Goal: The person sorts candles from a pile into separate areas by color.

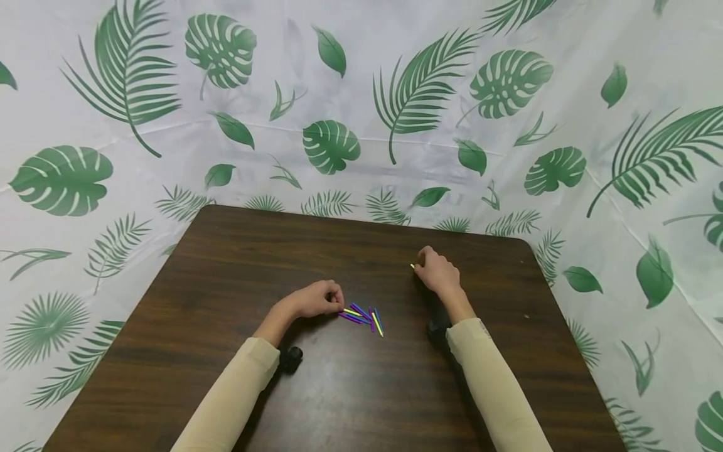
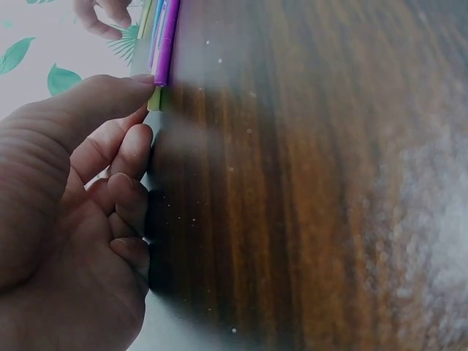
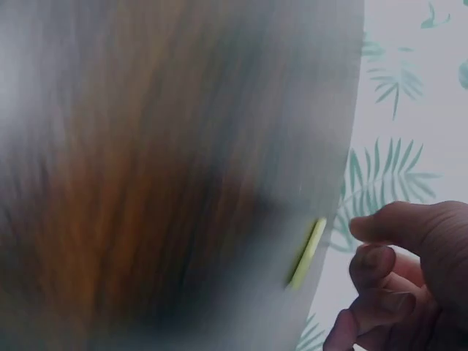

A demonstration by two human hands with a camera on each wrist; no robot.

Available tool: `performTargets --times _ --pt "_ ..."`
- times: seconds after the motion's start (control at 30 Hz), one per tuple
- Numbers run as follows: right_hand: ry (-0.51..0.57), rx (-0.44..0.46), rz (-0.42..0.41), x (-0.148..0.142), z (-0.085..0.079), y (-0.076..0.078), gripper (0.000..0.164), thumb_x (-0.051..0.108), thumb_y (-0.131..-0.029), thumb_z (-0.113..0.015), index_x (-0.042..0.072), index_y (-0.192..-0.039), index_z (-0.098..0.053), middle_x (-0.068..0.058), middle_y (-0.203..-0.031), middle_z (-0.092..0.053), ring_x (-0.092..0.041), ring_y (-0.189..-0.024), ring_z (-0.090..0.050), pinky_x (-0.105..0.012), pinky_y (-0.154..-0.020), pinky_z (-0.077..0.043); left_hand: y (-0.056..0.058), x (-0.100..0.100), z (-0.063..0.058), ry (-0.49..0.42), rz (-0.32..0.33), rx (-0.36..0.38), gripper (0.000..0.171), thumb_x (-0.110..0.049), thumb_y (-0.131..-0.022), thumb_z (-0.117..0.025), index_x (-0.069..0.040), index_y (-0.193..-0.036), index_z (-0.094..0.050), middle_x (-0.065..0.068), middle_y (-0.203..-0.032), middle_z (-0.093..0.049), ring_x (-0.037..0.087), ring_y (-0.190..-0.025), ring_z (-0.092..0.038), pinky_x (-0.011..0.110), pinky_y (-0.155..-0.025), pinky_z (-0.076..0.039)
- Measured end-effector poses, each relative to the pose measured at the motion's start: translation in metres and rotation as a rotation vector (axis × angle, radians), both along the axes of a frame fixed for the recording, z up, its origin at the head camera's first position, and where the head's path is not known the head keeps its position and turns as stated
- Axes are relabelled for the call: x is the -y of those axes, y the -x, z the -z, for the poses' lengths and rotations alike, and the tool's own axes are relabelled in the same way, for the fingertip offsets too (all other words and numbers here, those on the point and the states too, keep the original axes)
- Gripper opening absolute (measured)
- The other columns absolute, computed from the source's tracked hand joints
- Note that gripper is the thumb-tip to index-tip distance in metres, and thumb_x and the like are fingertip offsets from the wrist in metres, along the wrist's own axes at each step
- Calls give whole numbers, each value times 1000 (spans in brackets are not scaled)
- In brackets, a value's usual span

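Note:
A small pile of thin purple, blue and yellow sticks (image 1: 364, 317) lies mid-table. At its left end is my left hand (image 1: 316, 299), thumb and index fingertip pinching the end of a yellow stick (image 2: 154, 100). A purple stick (image 2: 167, 51) lies right against that thumb tip. Farther back and to the right, my right hand (image 1: 439, 270) hovers low with loosely bent fingers and nothing between them. Beside its fingertips a single yellow stick (image 3: 307, 254) rests on the table; the right wrist view shows a gap between the two.
The dark wood-grain table (image 1: 226, 251) has its far edge against a white hanging sheet (image 1: 350, 94) printed with green leaves. Black wrist cameras (image 1: 292, 359) sit under both forearms, close over the tabletop.

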State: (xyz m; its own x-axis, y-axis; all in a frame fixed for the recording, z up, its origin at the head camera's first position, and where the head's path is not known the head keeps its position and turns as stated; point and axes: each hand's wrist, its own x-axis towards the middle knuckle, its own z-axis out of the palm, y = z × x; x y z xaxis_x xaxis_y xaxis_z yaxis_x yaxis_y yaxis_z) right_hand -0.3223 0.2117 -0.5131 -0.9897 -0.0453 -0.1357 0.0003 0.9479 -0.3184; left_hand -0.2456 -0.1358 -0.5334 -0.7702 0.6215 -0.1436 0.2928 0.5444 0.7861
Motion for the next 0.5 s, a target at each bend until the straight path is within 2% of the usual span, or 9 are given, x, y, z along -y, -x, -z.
performTargets --times 0.1,0.23,0.37,0.5 --pt "45 -52 -4 8 -1 -7 39 33 -108 -62 14 -142 -57 -15 -115 -73 -38 -92 -69 -60 -86 -53 0 0 1 1 2 -9 10 -17 -106 -69 -12 -98 -71 4 -101 -59 16 -90 -54 32 -81 -48" --pt "86 -105 -38 25 -2 -18 28 33 -107 -65 17 -130 -64 -8 -103 -72 -30 -79 -65 -50 -74 -50 -1 -1 2 3 0 -10 9 -16 -106 -69 -11 -98 -71 4 -102 -59 16 -91 -53 32 -82 -47" --pt "130 -118 -86 43 -5 -32 17 35 -106 -67 20 -115 -71 -2 -93 -70 -25 -73 -61 -42 -66 -47 -2 -1 1 2 4 -2 9 -16 -106 -69 -11 -98 -71 4 -102 -59 17 -91 -53 33 -81 -47" --pt "161 -114 -155 62 -9 -45 13 33 -104 -70 22 -108 -75 3 -87 -69 -20 -71 -61 -38 -64 -47 -1 -1 0 -7 2 -6 10 -16 -106 -68 -10 -98 -70 5 -101 -58 17 -90 -53 34 -81 -47"
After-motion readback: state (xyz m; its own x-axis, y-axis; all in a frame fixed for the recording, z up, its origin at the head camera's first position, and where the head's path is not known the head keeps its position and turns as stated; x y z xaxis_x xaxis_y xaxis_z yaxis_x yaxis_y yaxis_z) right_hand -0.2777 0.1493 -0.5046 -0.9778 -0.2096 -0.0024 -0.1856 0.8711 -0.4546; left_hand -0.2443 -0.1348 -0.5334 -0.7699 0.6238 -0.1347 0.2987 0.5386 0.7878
